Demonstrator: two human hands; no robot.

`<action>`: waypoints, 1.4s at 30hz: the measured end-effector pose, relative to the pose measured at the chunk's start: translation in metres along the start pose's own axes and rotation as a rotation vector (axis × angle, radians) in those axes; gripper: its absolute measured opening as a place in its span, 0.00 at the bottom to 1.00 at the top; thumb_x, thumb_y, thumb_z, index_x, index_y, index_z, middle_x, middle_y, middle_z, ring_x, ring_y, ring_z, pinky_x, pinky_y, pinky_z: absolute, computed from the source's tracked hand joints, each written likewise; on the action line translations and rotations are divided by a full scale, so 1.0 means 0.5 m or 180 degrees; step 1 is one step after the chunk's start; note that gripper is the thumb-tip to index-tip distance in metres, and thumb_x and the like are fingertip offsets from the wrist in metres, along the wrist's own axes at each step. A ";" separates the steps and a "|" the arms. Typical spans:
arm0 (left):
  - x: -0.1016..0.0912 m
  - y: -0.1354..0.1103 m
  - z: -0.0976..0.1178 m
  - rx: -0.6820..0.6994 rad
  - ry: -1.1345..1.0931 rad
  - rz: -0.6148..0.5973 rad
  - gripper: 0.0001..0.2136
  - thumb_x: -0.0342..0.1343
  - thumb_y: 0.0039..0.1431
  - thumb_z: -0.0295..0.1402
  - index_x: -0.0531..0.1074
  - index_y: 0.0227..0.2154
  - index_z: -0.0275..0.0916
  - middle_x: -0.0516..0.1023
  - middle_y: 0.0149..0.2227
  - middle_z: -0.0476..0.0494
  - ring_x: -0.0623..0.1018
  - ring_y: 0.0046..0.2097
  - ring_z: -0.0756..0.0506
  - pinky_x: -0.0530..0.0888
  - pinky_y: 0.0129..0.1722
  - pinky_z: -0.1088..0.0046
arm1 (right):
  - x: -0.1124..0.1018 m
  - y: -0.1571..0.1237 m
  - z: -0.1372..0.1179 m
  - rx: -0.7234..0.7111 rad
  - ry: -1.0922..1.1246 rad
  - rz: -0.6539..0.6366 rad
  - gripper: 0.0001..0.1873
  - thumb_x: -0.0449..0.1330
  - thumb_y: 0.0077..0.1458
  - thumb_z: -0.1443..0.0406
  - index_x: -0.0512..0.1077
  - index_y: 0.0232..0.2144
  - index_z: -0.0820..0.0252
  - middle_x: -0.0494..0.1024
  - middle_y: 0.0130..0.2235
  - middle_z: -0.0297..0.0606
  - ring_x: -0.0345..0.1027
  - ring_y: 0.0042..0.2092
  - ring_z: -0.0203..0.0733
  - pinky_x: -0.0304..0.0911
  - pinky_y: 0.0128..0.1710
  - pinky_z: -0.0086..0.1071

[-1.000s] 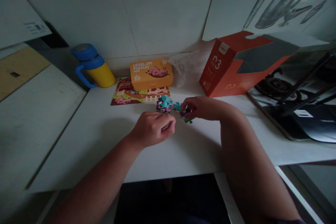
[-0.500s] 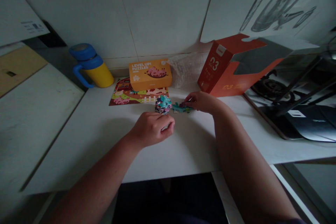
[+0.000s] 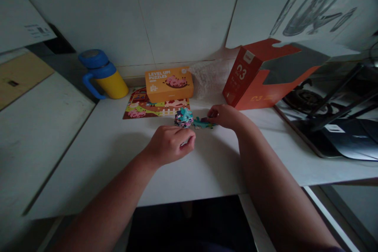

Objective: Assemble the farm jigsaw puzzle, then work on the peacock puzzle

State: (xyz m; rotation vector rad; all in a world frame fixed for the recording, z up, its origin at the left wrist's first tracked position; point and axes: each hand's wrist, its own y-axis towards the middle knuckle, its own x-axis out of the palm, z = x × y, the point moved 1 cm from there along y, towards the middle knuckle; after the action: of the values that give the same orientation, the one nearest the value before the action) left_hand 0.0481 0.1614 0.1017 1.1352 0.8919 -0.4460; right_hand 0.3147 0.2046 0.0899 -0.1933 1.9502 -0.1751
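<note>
My right hand (image 3: 221, 115) pinches a dark purplish puzzle piece (image 3: 204, 119) at the edge of some joined teal puzzle pieces (image 3: 199, 124) lying flat on the white counter. Its fingertips partly hide that piece. Left of the joined pieces stands a stack of puzzle pieces (image 3: 184, 118) with a teal one on top. My left hand (image 3: 173, 143) rests just in front of the stack, apart from it. Its fingers are curled closed, thumb against forefinger, and nothing shows in them.
Behind the stack lies a farm picture sheet (image 3: 138, 111), with an orange puzzle box (image 3: 169, 84) on it. Bubble wrap (image 3: 206, 78) and a red-orange carton (image 3: 251, 78) stand right of that. A blue-and-yellow jug (image 3: 108, 78) is at left, a stove (image 3: 310, 106) at right.
My right hand has shifted very slightly left and down over the joined pieces, with the dark piece still at its fingertips. My left hand has hardly moved.
</note>
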 end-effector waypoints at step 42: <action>0.023 -0.006 -0.075 -0.1512 -0.0512 0.0723 0.15 0.71 0.60 0.36 0.75 0.47 0.42 0.80 0.52 0.41 0.78 0.58 0.39 0.77 0.58 0.56 | 0.013 -0.022 -0.012 -0.0858 -0.0517 -0.0126 0.28 0.74 0.52 0.54 0.75 0.51 0.60 0.80 0.52 0.49 0.75 0.51 0.53 0.65 0.49 0.36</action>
State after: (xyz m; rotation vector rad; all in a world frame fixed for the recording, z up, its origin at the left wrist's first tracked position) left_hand 0.0385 0.1960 0.0855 0.7395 0.6709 -0.1235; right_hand 0.3073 0.1924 0.0885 -0.4110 1.8036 0.0772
